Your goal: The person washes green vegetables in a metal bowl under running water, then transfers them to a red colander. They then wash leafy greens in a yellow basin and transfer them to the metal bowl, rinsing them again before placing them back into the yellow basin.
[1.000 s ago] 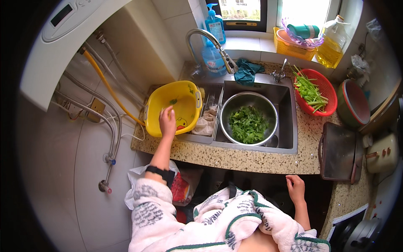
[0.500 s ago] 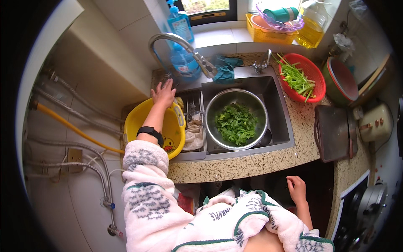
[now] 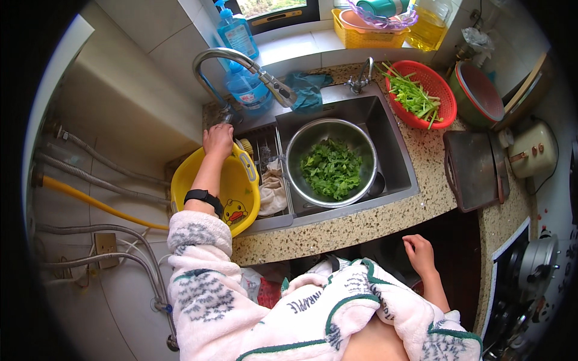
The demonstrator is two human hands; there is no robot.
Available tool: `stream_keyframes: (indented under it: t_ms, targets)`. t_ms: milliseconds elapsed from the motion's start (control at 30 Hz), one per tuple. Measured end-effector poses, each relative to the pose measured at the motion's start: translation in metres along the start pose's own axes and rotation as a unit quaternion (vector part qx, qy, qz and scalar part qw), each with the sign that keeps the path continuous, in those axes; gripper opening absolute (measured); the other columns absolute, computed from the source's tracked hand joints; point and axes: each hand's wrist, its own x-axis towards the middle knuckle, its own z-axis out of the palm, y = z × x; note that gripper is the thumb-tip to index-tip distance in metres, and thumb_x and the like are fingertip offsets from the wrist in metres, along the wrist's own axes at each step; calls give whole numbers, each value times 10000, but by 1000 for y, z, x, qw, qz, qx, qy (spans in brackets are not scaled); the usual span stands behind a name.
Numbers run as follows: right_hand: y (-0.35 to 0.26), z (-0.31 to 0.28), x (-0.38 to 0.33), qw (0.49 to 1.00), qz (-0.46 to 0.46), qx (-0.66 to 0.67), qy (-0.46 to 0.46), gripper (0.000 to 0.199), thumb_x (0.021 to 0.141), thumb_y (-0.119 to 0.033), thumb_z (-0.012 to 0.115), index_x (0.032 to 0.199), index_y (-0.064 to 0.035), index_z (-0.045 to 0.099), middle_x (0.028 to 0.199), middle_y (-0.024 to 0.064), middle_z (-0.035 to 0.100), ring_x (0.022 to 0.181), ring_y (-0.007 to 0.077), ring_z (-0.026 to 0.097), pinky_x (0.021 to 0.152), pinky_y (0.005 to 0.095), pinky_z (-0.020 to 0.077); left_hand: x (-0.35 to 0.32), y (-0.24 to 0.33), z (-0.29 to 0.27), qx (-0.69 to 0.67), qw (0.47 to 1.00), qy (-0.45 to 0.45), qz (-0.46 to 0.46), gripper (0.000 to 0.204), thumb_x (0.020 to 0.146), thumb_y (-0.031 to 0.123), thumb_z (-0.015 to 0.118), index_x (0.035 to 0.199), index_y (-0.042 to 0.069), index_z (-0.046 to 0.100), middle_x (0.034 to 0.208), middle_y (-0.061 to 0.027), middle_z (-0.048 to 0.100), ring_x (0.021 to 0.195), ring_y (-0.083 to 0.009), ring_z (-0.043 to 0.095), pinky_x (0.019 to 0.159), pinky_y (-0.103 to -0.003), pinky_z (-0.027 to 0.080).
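My left hand [image 3: 218,139] is at the far rim of a yellow basin [image 3: 182,180], close below the base of the curved metal faucet [image 3: 226,113]. Its fingers are curled downward, and what they grip, if anything, is hidden. My forearm crosses over the basin, which has a duck picture inside. A steel bowl [image 3: 291,171] holding chopped leafy greens [image 3: 331,168] stands in the dark sink [image 3: 394,144], untouched by either hand. My right hand [image 3: 418,251] hangs in front of the counter edge, loosely closed around nothing visible.
A narrow drainer compartment with a pale cloth [image 3: 272,192] separates basin and bowl. Blue bottles [image 3: 250,90] stand behind the faucet. At the right are a red colander [image 3: 448,96] with cut stalks, a dark chopping board [image 3: 472,171] and a cream appliance [image 3: 533,150].
My left hand has drawn back slightly from the faucet base, its spread fingers now curled. My right hand stays nearly where it was. The whole view has shifted a little.
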Motion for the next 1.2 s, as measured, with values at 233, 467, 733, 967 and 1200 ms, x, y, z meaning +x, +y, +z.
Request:
stream_keyframes:
  t_ms: [233, 467, 733, 967, 1200]
  targets:
    - [2, -3, 0, 1000, -22, -5, -1, 98, 804, -65, 598, 879, -25, 645, 814, 128, 627, 737, 287, 618, 632, 340, 480, -5, -1, 5, -12, 999, -18, -30, 306, 942, 301, 399, 1167, 183, 570, 1263, -11, 529, 1237, -229, 417, 1041, -499, 273]
    - [10, -10, -3, 1000, -9, -8, -14, 100, 805, -75, 594, 886, -46, 647, 839, 115, 631, 767, 296, 614, 657, 359, 487, -13, 4, -1, 23, 998, -43, -41, 343, 946, 314, 393, 1239, 191, 522, 1325, -4, 481, 1280, -232, 375, 1054, -514, 249]
    - [20, -5, 7, 999, -21, 4, -35, 103, 804, -80, 596, 885, -44, 649, 843, 113, 632, 765, 295, 616, 661, 355, 487, -54, -25, -10, -182, 977, 102, -33, 293, 919, 235, 444, 1132, 91, 584, 1165, -129, 572, 1092, -300, 525, 920, -430, 403]
    - [20, 5, 24, 997, -58, 14, -58, 106, 800, -69, 605, 889, -30, 648, 851, 119, 637, 764, 275, 623, 680, 339, 492, -134, -68, -19, -304, 936, 25, -175, 194, 824, 200, 603, 891, 29, 666, 884, -169, 623, 865, -294, 605, 764, -372, 471]
    - [17, 8, 27, 996, -65, 37, -58, 111, 800, -68, 604, 895, -30, 649, 851, 125, 637, 765, 278, 623, 682, 339, 491, -235, -77, 4, -129, 920, 237, -285, 539, 760, 273, 704, 1214, 79, 486, 1286, -157, 416, 1216, -331, 365, 1002, -431, 313]
